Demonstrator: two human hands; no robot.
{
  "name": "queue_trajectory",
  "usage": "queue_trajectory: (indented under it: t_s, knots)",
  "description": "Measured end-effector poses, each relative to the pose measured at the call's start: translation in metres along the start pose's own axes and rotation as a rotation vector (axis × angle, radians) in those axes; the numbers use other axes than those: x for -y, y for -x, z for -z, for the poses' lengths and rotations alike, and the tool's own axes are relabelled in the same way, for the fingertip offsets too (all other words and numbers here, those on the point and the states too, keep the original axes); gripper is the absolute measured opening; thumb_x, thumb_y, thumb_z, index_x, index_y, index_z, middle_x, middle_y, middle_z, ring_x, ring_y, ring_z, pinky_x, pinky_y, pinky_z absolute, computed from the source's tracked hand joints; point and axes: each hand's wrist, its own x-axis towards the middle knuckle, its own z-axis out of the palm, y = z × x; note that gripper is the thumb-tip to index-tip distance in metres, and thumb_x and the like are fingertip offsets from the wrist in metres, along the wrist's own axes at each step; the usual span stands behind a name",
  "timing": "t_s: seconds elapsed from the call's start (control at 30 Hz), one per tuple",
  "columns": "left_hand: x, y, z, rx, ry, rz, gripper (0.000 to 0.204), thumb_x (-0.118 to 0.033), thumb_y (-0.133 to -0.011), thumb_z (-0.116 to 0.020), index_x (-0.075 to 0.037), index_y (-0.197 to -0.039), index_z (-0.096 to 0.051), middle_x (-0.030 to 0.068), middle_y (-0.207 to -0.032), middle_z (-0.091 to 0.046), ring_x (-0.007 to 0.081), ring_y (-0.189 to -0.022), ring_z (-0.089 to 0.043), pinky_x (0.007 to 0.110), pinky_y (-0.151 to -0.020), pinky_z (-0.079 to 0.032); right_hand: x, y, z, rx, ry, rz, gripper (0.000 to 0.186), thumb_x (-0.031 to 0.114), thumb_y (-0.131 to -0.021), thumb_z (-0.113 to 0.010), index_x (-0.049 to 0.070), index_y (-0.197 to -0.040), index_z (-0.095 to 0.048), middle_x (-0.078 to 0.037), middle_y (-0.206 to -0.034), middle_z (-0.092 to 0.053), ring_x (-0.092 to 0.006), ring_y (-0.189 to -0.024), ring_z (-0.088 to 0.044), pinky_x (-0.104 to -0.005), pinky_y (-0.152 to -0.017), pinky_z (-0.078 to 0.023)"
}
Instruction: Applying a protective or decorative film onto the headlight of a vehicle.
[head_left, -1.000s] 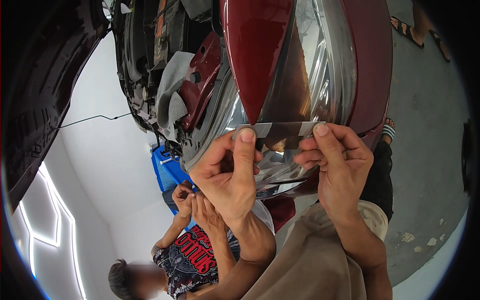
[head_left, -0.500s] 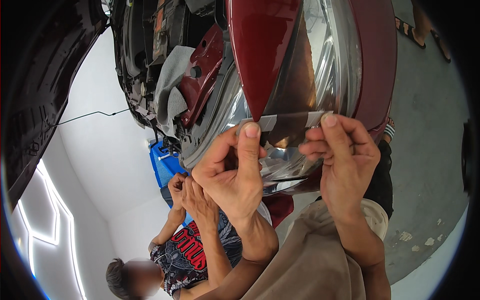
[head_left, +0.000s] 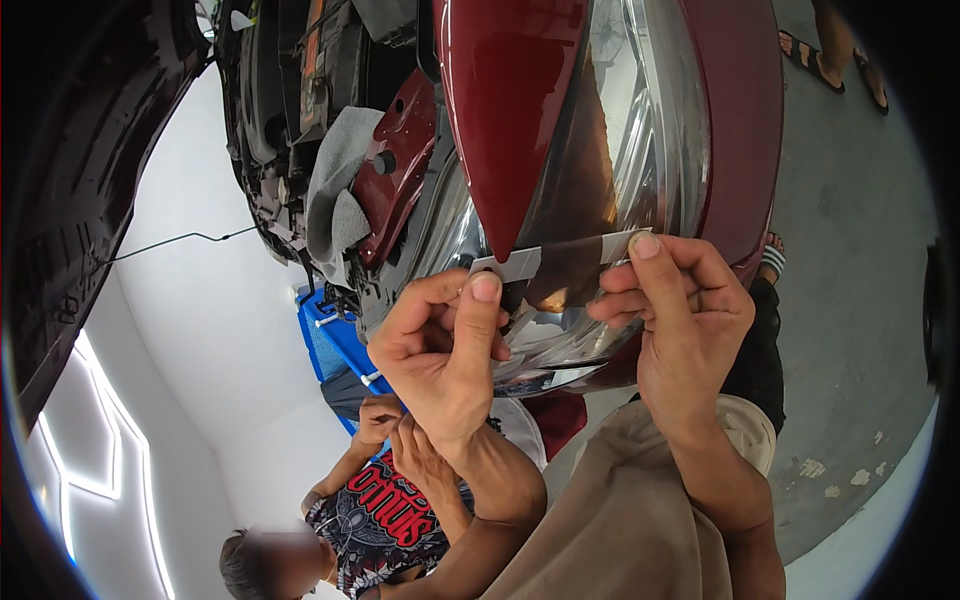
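A thin, narrow strip (head_left: 522,264), see-through in the middle with pale ends, is stretched between my two hands. My left hand (head_left: 440,350) pinches its left end under the thumb, the other fingers curled behind. The right end is pinched by my right hand (head_left: 690,310) between thumb and fingers. The strip slants slightly up to the right, in front of a car's clear headlight (head_left: 665,120). A pointed glossy red body panel (head_left: 505,120) reaches down to the strip's left part; whether they touch I cannot tell.
Left of the headlight lie a grey cloth (head_left: 345,165) and the engine bay (head_left: 290,130), under a raised hood (head_left: 90,150). Another person's hands (head_left: 425,455) are close by my left forearm. A blue object (head_left: 335,335) stands behind. Sandalled feet (head_left: 820,60) are at the upper right.
My hands and the strip have shifted a little left and down in the view, and the strip slants more. The other person's hands have moved right and down.
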Motion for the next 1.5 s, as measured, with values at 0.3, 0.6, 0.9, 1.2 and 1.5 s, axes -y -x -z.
queue_trajectory:
  t_s: [0.3, 0.6, 0.9, 1.2, 1.5]
  knots:
    - [-0.007, 0.006, -0.017, -0.03, -0.041, 0.02, 0.015, -0.01, -0.092, -0.078, 0.004, -0.091, -0.073, 0.0034, -0.064, -0.065, 0.0044, -0.048, -0.054, 0.018, -0.045, -0.04, 0.012, -0.007, 0.006, -0.028, 0.016, 0.053, 0.02, 0.015, -0.097, -0.072, -0.004, -0.098, -0.068, -0.015, -0.078, -0.074, -0.0195, -0.061, -0.072, -0.0257, -0.053, -0.056]
    - [-0.008, 0.02, -0.047, -0.045, -0.085, 0.041, 0.016, -0.011, -0.092, -0.078, 0.003, -0.091, -0.073, 0.0004, -0.063, -0.063, 0.0029, -0.049, -0.052, 0.017, -0.045, -0.038, 0.034, -0.022, 0.029, -0.026, 0.039, 0.051, 0.02, 0.015, -0.096, -0.072, -0.005, -0.097, -0.069, -0.015, -0.076, -0.074, -0.0196, -0.06, -0.072, -0.0256, -0.052, -0.055]
    - [-0.007, 0.01, -0.034, -0.078, -0.07, 0.037, 0.016, -0.012, -0.093, -0.078, 0.004, -0.09, -0.073, -0.0012, -0.064, -0.063, 0.0009, -0.051, -0.05, 0.016, -0.047, -0.034, 0.032, -0.031, 0.004, 0.01, 0.055, 0.1, 0.014, 0.012, -0.096, -0.072, -0.002, -0.095, -0.068, -0.012, -0.075, -0.073, -0.0171, -0.056, -0.07, -0.0232, -0.049, -0.052]
    - [-0.004, 0.014, -0.03, -0.055, -0.043, 0.01, 0.015, -0.009, -0.094, -0.077, 0.004, -0.091, -0.073, -0.0032, -0.067, -0.063, -0.0006, -0.056, -0.049, 0.015, -0.051, -0.034, 0.041, -0.036, -0.003, 0.052, 0.172, 0.132, 0.018, 0.016, -0.094, -0.074, -0.001, -0.093, -0.069, -0.009, -0.07, -0.071, -0.0131, -0.051, -0.066, -0.0217, -0.048, -0.048]
    - [-0.014, 0.017, -0.034, -0.027, -0.073, 0.026, 0.023, -0.021, -0.096, -0.075, 0.001, -0.09, -0.071, 0.0002, -0.064, -0.062, 0.0033, -0.05, -0.05, 0.019, -0.046, -0.038, 0.07, -0.04, -0.008, 0.149, 0.314, 0.152, 0.02, 0.017, -0.095, -0.074, -0.002, -0.092, -0.07, -0.008, -0.071, -0.071, -0.0116, -0.054, -0.067, -0.0212, -0.05, -0.047]
